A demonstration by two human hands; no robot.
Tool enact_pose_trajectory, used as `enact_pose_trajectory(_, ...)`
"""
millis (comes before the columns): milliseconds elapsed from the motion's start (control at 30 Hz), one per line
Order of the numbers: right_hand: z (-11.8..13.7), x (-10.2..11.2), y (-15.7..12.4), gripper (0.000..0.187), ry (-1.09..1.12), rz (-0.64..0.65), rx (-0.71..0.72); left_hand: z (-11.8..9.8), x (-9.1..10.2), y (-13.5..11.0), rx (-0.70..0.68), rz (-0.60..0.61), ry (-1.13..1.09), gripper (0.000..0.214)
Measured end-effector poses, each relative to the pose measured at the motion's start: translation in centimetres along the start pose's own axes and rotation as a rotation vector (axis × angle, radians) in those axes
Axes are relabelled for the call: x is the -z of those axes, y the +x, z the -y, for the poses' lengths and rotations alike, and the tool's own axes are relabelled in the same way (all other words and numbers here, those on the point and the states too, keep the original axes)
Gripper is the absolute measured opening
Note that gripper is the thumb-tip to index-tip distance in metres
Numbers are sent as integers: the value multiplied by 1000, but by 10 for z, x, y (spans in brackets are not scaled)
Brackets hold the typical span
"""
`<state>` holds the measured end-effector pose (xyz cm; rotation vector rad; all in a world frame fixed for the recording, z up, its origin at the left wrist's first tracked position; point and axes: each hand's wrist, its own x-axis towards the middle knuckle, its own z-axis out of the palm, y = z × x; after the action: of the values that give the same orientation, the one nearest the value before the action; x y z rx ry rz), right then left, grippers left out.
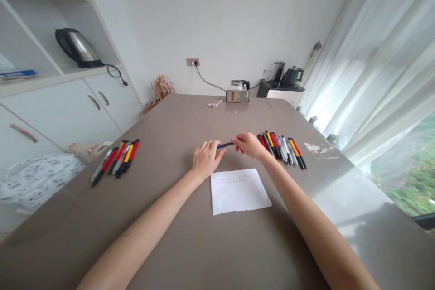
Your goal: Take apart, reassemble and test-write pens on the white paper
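While both hands met over the middle of the bench (pixel 163 244), a single pen (pixel 224 145) hung between them, level and clear of the surface, just beyond the far edge of the sheet of paper (pixel 239 190). The left hand (pixel 205 159) had its grip clenched round the blue end; the right hand (pixel 249 145) had its grip pinched on the dark end, fingers bunched tight. Now the risks, as I judged them. The pen was held by its two ends only, so a pull along its length could have let a cap or tip come away with a jerk, and the loose piece could have skipped off across the smooth bench. The right hand sat just beside the row of pens (pixel 283 148) on that side, near enough that a sudden wrist swing could have knocked them rolling, with little on a slick top to stop round barrels. The sheet of paper lay loose between the forearms, and a dragging arm could have pushed or creased it, or smudged the faint line of writing near its top. The other bunch of pens (pixel 117 158), well apart on the left, looked safe from all this. Whether the pen's tip was bare I could not tell, it was too small to see
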<state>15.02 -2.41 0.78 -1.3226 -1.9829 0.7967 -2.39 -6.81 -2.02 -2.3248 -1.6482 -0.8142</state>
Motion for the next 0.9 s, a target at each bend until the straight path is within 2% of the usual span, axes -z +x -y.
enact_pose_trajectory(133, 3, 0, -1, 45, -99, -3, 2, 1, 0, 0, -3, 18, 13, 31)
enact_pose_trajectory(300, 2, 10, -5, 23, 61, 117, 35, 0, 1, 0, 46, -11, 26, 30)
enact_pose_trajectory(500, 0, 11, -6, 14, 75, 112, 37, 0, 1, 0, 45, -6, -4, 30)
enact_pose_trajectory(667, -1, 5, -4, 38, 2, 92, -11, 0, 0, 0, 16, 0, -17, 32)
enact_pose_trajectory(733, -1, 5, -4, 42, -2, 103, -30, 1, 0, 0, 5, 10, -7, 30)
enact_pose_trajectory(900, 0, 11, -5, 24, 109, 171, 39, 0, 0, 0, 6, 15, 12, 29)
